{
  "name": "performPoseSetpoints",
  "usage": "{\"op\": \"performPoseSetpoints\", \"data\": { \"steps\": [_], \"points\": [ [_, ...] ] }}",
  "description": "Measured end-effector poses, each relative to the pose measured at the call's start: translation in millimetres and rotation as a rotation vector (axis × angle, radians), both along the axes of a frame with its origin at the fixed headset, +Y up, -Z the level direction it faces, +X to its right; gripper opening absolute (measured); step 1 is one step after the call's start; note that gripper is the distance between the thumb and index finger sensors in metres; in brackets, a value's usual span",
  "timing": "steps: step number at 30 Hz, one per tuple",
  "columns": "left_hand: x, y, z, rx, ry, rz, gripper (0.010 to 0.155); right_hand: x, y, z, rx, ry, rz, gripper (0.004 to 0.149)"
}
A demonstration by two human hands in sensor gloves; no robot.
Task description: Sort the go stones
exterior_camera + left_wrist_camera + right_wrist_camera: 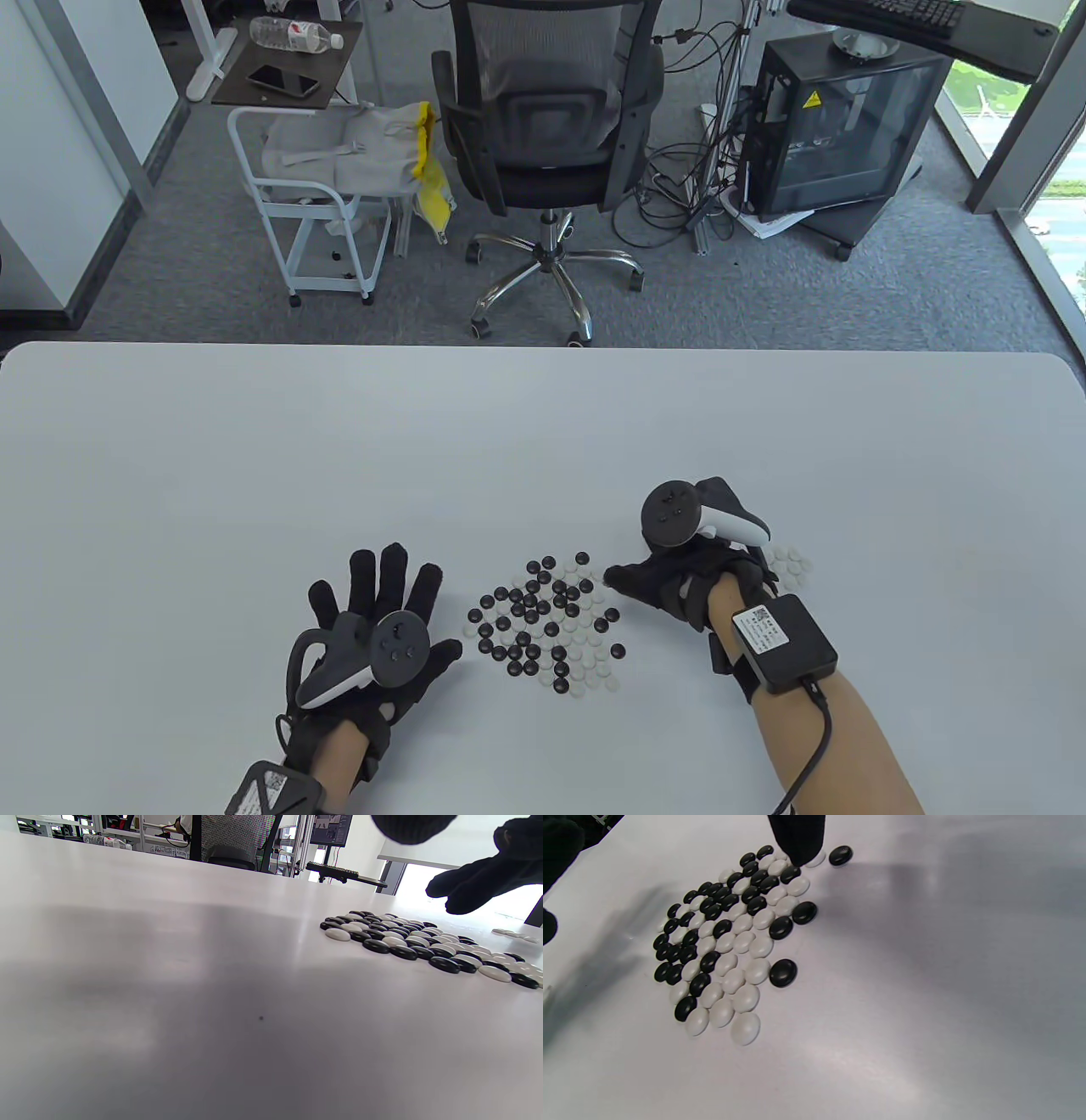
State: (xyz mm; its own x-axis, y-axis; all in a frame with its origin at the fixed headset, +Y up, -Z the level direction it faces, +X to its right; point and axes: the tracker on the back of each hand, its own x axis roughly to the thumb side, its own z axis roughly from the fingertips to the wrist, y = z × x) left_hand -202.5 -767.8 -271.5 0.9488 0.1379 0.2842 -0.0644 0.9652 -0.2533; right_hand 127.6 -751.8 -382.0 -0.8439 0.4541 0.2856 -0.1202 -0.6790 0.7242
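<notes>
Table view, 1 mixed stone pile (547, 624), 2 hands

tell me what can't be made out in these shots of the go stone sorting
- Table view: the right hand and its tracker cover its fingertips and part of the small white stone group.
- Right wrist view: a fingertip hides the white stone under it; contact unclear.
- Left wrist view: far stones of the mixed pile overlap, uncountable.

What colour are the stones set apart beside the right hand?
White: the separate stones show best in the table view.
</notes>
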Motion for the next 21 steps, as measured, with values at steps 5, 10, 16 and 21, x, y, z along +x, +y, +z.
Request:
{"op": "performPoseSetpoints", "data": {
  "steps": [5, 10, 16, 21],
  "points": [
    [-1, 1, 0, 0.005, 0.003, 0.012, 0.086, -18, -12, 0, -0.023, 0.031, 0.004, 0.068],
    [-3, 1, 0, 0.007, 0.005, 0.022, 0.086, -13, -16, -2, -0.031, 0.019, 0.034, 0.067],
    [-5, 1, 1, 0.006, 0.008, 0.024, 0.086, 23, -8, -9, 0.014, -0.087, 0.153, 0.067],
    [-5, 1, 1, 0.012, 0.006, 0.024, 0.086, 64, -5, -12, 0.021, -0.227, 0.211, 0.067]
  ]
}}
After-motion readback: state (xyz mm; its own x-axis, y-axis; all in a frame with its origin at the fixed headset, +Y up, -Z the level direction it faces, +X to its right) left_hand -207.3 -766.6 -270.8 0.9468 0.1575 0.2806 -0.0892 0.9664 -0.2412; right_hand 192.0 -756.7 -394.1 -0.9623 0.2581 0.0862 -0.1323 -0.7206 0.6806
